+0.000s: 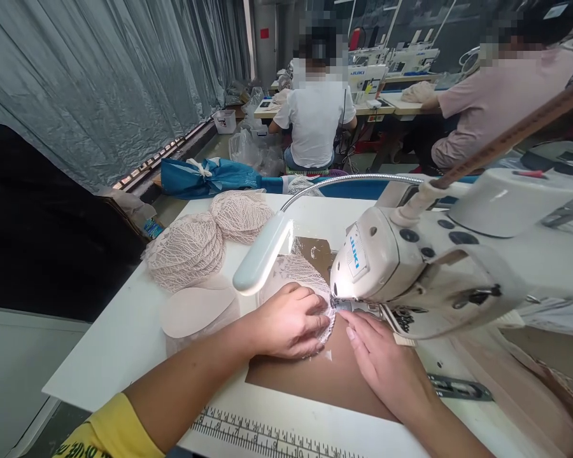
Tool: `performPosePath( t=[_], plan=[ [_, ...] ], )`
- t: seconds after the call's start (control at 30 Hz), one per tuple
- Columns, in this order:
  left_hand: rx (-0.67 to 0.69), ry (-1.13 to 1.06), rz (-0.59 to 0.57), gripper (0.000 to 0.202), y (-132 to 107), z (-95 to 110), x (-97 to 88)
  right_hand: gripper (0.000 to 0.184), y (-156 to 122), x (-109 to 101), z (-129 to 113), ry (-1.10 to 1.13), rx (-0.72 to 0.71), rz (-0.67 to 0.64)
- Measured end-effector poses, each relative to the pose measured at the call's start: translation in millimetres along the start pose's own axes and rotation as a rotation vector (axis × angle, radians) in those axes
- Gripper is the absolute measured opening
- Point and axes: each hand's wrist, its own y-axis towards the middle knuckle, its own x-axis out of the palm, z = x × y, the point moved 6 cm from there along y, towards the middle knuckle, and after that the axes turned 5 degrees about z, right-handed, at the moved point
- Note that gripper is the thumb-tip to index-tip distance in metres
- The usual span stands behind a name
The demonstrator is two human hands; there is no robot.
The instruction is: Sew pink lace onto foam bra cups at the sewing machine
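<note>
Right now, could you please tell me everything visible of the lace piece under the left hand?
The lace piece looks pale and web-like, with a rounded edge. It lies over the brown sheet, its right edge at the sewing machine. The left hand rests on it, covering part; the right hand's contact is unclear.

"JUKI" stands in blue on the plate (pixel 356 256) of the near machine (pixel 386 251), right, and again on a far machine (pixel 367 75). The near ruler (pixel 262 437) shows 7, 8, 9, 10. Lettering on the yellow sleeve (pixel 117 423) is cut off, unclear.
</note>
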Motion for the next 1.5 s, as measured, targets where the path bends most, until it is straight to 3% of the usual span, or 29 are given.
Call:
performPosePath(
  t=[0.27,0.63,0.8,1.03,1.5],
  plan=[
    [0.09,-0.01,-0.027,0.032,1,5,-0.3,0.039,0,-4,-14,0.008,-0.101,-0.029],
    [-0.006,-0.016,-0.021,0.04,1,3,6.2,0.041,3,0,-11,0.018,-0.057,-0.035],
    [-0.027,-0.01,0.006,0.038,3,3,5.6,0.038,0,-3,-14,-0.001,-0.09,0.002],
    [-0.001,-0.062,0.016,0.035,1,1,-0.1,0.042,-3,-4,-21,0.068,-0.171,-0.044],
    [-0.102,-0.002,0.062,0.03,4,0,3.8,0.041,0,3,-9,-0.115,-0.054,-0.002]
  ],
)
